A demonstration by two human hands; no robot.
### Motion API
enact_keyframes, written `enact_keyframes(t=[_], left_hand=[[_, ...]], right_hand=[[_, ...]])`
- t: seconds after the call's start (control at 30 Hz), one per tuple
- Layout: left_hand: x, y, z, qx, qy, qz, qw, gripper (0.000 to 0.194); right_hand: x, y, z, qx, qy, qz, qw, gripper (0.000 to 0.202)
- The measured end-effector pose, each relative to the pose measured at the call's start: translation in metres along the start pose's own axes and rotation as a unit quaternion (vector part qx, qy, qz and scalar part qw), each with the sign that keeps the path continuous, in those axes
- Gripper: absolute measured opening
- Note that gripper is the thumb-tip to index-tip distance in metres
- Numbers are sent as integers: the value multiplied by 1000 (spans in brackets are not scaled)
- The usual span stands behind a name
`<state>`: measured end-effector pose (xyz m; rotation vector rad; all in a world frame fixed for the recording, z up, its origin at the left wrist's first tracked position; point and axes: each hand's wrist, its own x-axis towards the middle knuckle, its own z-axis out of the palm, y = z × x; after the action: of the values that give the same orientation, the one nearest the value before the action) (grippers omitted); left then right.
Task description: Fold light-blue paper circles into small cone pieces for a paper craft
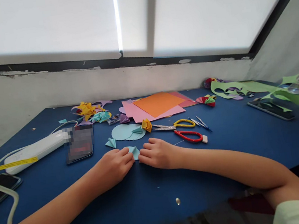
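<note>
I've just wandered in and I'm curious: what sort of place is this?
Probably an indoor craft workspace: scissors, coloured paper sheets and green paper offcuts lie on a blue table.

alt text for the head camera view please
A person's left hand and right hand hold a creased light-blue paper piece on a blue table. Beyond the hands lie paper circles, scissors, an orange sheet and pink paper.

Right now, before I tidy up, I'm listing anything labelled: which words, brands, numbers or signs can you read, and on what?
None can be read.
Yellow strip at the left: marks too small to read.
Phone beside the long white device: screen blurred out.
Small packet behind the paper circles: too small to tell.
</note>
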<state>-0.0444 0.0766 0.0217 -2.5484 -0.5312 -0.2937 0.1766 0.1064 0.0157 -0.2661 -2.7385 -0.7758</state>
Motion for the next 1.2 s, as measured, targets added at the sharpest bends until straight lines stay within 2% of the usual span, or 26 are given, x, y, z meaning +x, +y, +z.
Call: enact_keyframes(t=[0.23,0.43,0.63,0.8,1.0,1.2], left_hand=[[3,3,3,11,5,-15,1000,22],[4,5,0,23,33,-28,999,23],[4,7,1,0,39,-14,999,24],[5,7,1,-22,47,-41,998,24],[8,9,-5,-29,61,-71,995,24],[5,2,-7,19,84,-46,995,11]], right_hand=[[1,-6,4,-21,34,-2,999,22],[1,-7,6,-31,69,5,997,20],[1,-10,1,-60,108,-7,992,14],[1,-13,-4,-107,135,-24,985,13],[0,-13,0,-103,155,18,982,12],[-3,-8,5,-55,182,52,980,16]])
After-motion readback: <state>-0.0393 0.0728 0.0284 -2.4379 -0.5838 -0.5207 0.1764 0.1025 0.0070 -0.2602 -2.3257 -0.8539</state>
